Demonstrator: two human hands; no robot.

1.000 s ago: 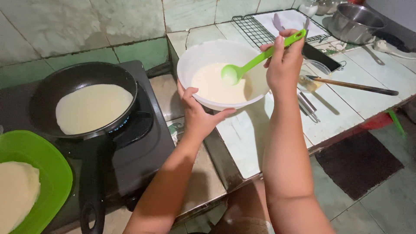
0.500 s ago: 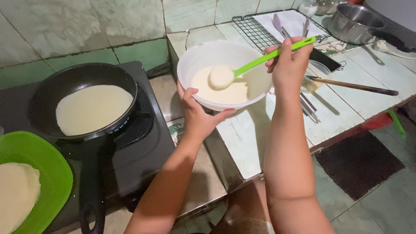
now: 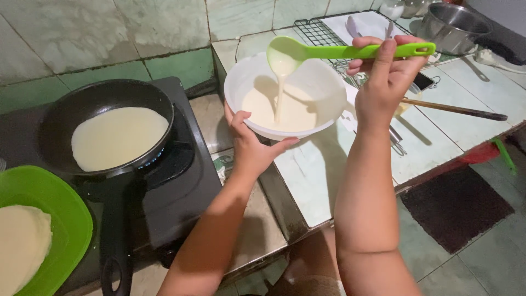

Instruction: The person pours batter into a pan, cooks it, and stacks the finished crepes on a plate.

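The left hand (image 3: 249,143) cups the near rim of the white batter bowl (image 3: 287,93) from below, fingers curled around it. Above the bowl, the right hand (image 3: 383,77) pinches the green ladle (image 3: 339,52), batter (image 3: 280,107) streaming down. The bowl's base is hidden; the green plate (image 3: 55,219) is cut off at the left.

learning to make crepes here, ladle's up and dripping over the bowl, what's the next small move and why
Probably tip the green ladle fully and hold it there: batter streams from it into the white bowl the left hand steadies, and the pan already holds a crepe.
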